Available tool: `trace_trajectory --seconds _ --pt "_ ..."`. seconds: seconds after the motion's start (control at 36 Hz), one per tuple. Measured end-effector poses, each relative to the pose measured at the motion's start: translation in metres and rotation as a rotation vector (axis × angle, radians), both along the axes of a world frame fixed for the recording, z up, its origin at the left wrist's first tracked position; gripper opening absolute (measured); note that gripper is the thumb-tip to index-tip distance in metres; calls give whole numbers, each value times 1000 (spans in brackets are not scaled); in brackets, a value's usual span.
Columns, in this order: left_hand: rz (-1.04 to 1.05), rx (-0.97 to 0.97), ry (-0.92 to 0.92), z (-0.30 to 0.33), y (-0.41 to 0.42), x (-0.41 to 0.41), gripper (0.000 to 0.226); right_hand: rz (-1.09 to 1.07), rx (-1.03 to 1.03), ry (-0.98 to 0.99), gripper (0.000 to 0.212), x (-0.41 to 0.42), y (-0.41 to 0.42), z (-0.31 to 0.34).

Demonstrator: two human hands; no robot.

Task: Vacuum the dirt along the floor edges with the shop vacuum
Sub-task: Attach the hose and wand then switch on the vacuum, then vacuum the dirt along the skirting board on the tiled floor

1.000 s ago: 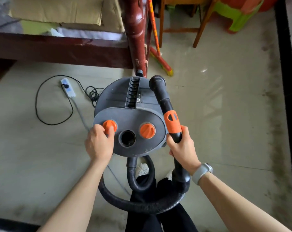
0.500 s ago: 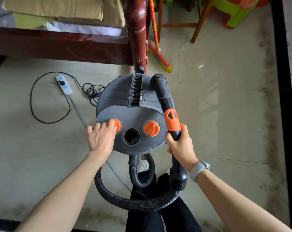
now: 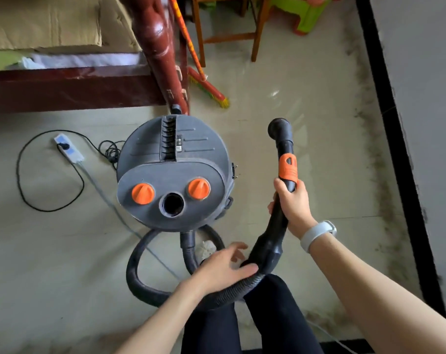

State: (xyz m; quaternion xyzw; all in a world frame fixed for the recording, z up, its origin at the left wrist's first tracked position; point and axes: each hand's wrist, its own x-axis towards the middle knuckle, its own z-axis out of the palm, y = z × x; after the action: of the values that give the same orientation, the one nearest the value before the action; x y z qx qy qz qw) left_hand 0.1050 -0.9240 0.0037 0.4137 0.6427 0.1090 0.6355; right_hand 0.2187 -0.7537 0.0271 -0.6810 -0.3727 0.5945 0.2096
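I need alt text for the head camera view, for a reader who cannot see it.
A person's right hand grips the black vacuum wand below its orange collar, while the open left hand touches the ribbed hose. The grey shop vacuum stands on the pale floor; dark dirt lines the right wall edge.

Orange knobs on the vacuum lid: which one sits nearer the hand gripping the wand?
The right orange knob, on the side of the open port toward the right hand gripping the wand. The left orange knob sits across the port, farther away.
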Motion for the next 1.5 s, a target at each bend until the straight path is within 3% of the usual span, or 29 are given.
trace_trajectory --seconds 0.06,0.19,0.31,0.44,0.67,0.86,1.06,1.28,1.5 --pt "-42 -15 -91 4 7 24 52 -79 -13 13 19 18 12 4" --pt "-9 13 -81 15 38 74 32 -221 -102 74 21 73 47 15" --pt "13 33 -112 21 71 126 34 -282 -188 201 18 128 77 25" --pt "99 79 -126 33 126 211 43 -186 -223 303 17 196 113 38" --pt "178 136 -221 71 215 314 18 -43 -140 248 21 291 179 69" --pt "44 225 -144 87 280 329 12 -172 -39 278 17 333 227 92" --pt "-15 269 -189 104 342 359 15 -148 55 306 16 356 285 111" --pt "-16 351 -143 109 464 351 13 -250 100 261 16 360 396 114" --pt "113 365 -204 109 601 321 19 -72 126 141 23 314 550 114"
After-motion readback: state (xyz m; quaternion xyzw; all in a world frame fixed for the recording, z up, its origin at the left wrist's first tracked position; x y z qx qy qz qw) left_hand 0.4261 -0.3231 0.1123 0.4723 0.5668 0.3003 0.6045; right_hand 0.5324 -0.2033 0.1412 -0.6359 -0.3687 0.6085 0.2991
